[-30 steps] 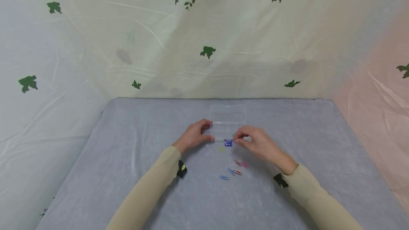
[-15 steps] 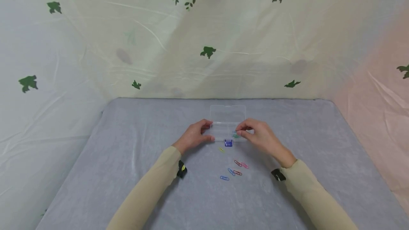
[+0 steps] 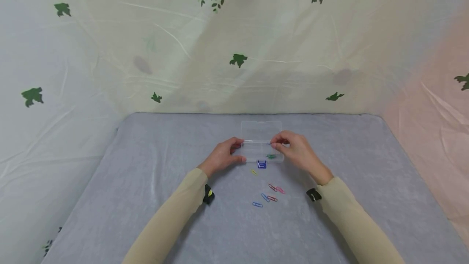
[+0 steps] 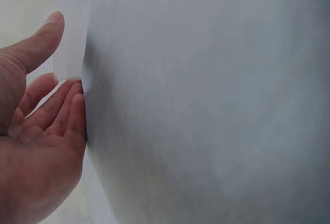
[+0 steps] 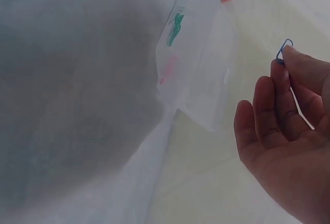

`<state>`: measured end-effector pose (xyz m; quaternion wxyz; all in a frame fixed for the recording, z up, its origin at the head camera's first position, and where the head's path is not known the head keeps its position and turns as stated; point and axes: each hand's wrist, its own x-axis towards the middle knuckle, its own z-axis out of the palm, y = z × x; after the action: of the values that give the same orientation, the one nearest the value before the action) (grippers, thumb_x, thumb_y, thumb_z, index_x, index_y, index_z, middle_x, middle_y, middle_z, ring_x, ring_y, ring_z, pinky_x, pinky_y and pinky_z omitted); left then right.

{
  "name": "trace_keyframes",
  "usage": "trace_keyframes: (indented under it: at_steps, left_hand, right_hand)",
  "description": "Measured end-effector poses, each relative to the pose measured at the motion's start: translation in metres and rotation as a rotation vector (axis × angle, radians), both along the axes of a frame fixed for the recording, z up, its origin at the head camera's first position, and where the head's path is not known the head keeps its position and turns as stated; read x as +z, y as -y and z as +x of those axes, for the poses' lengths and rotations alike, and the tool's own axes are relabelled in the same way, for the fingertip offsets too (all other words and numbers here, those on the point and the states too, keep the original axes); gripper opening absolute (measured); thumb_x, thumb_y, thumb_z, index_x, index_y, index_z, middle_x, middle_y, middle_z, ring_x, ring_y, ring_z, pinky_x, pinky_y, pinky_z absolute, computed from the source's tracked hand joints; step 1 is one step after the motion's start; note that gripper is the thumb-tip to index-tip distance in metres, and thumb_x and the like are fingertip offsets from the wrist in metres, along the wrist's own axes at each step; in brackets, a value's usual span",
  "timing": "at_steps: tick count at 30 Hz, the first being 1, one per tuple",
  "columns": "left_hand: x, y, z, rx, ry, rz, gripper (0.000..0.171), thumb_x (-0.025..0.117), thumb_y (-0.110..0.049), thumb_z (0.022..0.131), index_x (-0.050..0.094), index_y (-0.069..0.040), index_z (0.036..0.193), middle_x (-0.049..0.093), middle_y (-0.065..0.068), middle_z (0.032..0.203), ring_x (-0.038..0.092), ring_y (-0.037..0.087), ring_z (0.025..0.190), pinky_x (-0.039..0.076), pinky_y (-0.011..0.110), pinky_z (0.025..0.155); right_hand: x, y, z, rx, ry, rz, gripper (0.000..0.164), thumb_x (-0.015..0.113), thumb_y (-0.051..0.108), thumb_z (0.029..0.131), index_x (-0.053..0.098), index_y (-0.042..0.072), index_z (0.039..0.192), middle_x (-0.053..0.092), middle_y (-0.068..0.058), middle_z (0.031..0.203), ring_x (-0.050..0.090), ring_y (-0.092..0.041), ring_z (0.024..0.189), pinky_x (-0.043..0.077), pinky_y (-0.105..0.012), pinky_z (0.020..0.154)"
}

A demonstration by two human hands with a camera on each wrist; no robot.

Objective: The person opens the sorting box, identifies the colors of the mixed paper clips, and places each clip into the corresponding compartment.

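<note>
My left hand [image 3: 224, 155] holds the left end of a clear plastic box [image 3: 253, 150], thumb at its front edge and fingers round the back corner. The box's clear lid [image 3: 261, 130] stands open behind it, and a blue clasp [image 3: 261, 164] hangs at the front. Over the box's right rear side, my right hand [image 3: 302, 154] pinches a blue paper clip [image 5: 280, 53] between thumb and fingertip, as the right wrist view shows. Green paper clips [image 3: 271, 156] lie inside the right part of the box. Something pink [image 5: 169, 68] also shows in there, blurred.
On the grey cloth in front of the box lie a yellow paper clip [image 3: 254, 172], a pink one [image 3: 280, 190], red ones [image 3: 272, 199] and blue ones [image 3: 257, 204]. A pale patterned curtain [image 3: 205, 52] rises behind the table's far edge.
My right hand has moved from beside the clasp back over the box towards the lid hinge, uncovering the green paper clips. The left hand keeps its place on the box.
</note>
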<state>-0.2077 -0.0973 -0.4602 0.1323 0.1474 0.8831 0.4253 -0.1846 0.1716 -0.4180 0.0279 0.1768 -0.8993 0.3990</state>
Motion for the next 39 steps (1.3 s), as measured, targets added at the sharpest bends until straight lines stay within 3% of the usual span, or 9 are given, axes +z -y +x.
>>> trace_keyframes:
  at_steps: [11, 25, 39]
  left_hand:
    - [0.0, 0.0, 0.0, 0.007, -0.001, -0.001, 0.059, 0.084, -0.017, 0.089, 0.058, -0.005, 0.141, 0.061, 0.015, 0.143, 0.057, 0.03, 0.133, 0.045, 0.041, 0.115]
    - [0.001, 0.0, 0.0, 0.008, 0.009, -0.002, 0.059, 0.083, -0.018, 0.09, 0.058, -0.006, 0.142, 0.06, 0.015, 0.144, 0.056, 0.031, 0.133, 0.044, 0.043, 0.115]
    - [0.002, 0.0, 0.0, 0.004, 0.013, 0.009, 0.059, 0.083, -0.017, 0.09, 0.058, -0.006, 0.141, 0.06, 0.015, 0.144, 0.057, 0.03, 0.133, 0.045, 0.042, 0.114]
  right_hand:
    - [-0.004, 0.003, -0.011, -0.019, 0.029, 0.027, 0.005, 0.072, 0.007, 0.098, 0.074, 0.005, 0.103, 0.072, -0.005, 0.096, 0.067, -0.026, 0.096, 0.056, -0.051, 0.095]
    - [-0.015, 0.008, -0.022, -0.023, 0.051, 0.093, 0.004, 0.073, 0.008, 0.097, 0.075, 0.008, 0.101, 0.07, -0.003, 0.092, 0.061, -0.019, 0.084, 0.054, -0.037, 0.077]
    - [-0.022, 0.01, -0.026, -0.003, 0.041, 0.151, 0.007, 0.073, 0.009, 0.097, 0.075, 0.006, 0.103, 0.073, -0.006, 0.102, 0.063, -0.021, 0.09, 0.056, -0.04, 0.081]
